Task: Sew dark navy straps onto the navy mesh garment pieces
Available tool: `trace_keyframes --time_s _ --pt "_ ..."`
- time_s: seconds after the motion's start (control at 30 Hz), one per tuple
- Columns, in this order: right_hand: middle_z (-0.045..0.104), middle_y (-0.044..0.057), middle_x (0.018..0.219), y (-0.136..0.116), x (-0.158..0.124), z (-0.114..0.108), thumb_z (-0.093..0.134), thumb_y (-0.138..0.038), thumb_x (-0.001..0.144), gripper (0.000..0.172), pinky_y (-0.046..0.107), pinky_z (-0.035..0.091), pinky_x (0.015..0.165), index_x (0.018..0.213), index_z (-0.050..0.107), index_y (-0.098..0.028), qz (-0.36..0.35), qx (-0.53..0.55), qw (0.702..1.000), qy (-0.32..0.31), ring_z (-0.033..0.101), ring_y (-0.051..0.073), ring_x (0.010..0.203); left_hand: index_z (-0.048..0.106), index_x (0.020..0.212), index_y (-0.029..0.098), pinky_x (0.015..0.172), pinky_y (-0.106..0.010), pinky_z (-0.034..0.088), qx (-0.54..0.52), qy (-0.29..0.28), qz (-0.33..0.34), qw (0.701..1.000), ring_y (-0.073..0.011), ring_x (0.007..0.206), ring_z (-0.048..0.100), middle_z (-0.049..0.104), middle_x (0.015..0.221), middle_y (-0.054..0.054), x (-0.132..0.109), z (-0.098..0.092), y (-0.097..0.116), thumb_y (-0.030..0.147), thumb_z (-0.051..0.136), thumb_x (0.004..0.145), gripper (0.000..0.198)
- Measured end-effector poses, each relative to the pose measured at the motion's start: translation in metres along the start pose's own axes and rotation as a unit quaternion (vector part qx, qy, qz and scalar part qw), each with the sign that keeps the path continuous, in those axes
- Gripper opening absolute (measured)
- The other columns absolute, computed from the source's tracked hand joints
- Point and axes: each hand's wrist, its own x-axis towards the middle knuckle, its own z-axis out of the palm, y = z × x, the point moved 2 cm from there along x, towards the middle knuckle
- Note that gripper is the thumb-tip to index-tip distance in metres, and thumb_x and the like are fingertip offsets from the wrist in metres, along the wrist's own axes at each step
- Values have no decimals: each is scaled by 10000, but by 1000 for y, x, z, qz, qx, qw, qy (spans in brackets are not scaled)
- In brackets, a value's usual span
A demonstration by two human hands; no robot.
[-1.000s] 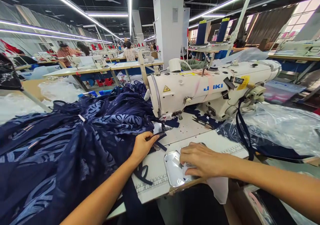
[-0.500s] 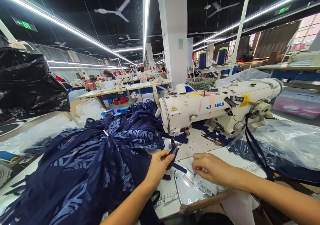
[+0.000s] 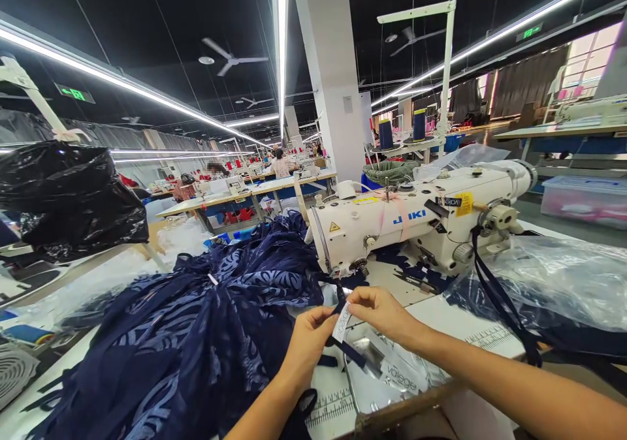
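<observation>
My left hand (image 3: 308,339) is closed in a pinch on a narrow navy strap (image 3: 351,354), near the front of the sewing machine (image 3: 362,224). A small white label (image 3: 341,324) with dark lettering lies against the strap. Its upper end is pinched between the thumb and finger of my right hand (image 3: 386,314). Below my hands, a shiny metal plate holds several more printed labels (image 3: 399,376). Left of my hands spreads a heap of navy patterned sheer fabric (image 3: 196,322). Around the needle, the strap's far end is partly hidden.
Clear plastic bags (image 3: 553,277) lie right of the machine, with dark straps (image 3: 494,296) hanging beside them. Thread snips (image 3: 416,280) rest on the machine bed. A black plastic bag (image 3: 73,198) hangs at the left. Printed ruler marks (image 3: 333,407) run along the front table edge.
My right hand has moved up and left from the label plate to the strap, with a white label now in its fingers. My left hand stays at the strap. The view has shifted slightly.
</observation>
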Motion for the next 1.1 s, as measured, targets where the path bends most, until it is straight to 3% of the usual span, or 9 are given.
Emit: trace_keyframes --time_s 0.1,0.23,0.4,0.53,0.87,1.0,1.1 --pt "495 -31 557 2 5 2 527 -280 670 136 245 347 557 596 545 -168 4 -37 999 13 442 112 564 678 619 122 483 -187 354 -4 -1 -2 1000 -83 504 451 569 561 -1 -3 0 2 469 720 549 356" --pt "525 -19 589 3 5 5 504 -258 662 118 254 372 602 591 539 -170 -6 -57 998 21 475 126 610 676 602 125 497 -198 364 1 17 -16 1000 -93 513 471 581 569 -5 -3 3 0 417 761 495 323" --pt "550 -27 630 11 5 2 558 -261 616 103 250 381 617 668 559 -172 23 -2 999 29 489 121 625 667 553 126 487 -202 328 1 29 -28 999 -84 490 441 566 534 5 1 3 -5 404 763 472 305" --pt "542 -27 596 21 8 0 595 -311 620 150 241 359 577 631 579 -162 61 34 997 -14 465 108 585 664 554 129 487 -204 308 4 16 -50 999 -86 492 434 571 534 7 5 0 -9 368 760 467 271" --pt "514 -27 600 26 9 -1 573 -285 668 130 234 352 569 617 566 -166 51 6 999 -16 447 109 596 674 609 128 505 -200 291 16 -24 -75 997 -85 501 416 558 535 14 14 -4 -16 362 738 504 264" --pt "546 -26 646 27 7 -7 579 -270 688 104 230 375 596 699 586 -167 51 -9 997 -58 488 113 621 648 583 137 485 -203 285 76 -59 -56 994 -79 476 387 514 503 31 18 -10 -15 384 708 546 257" --pt "582 -5 680 29 15 -32 575 -279 731 128 240 388 628 675 581 -164 11 -157 984 -79 535 135 665 624 586 146 465 -208 294 197 -76 25 977 -90 467 411 516 515 23 23 -18 -4 362 627 648 224"
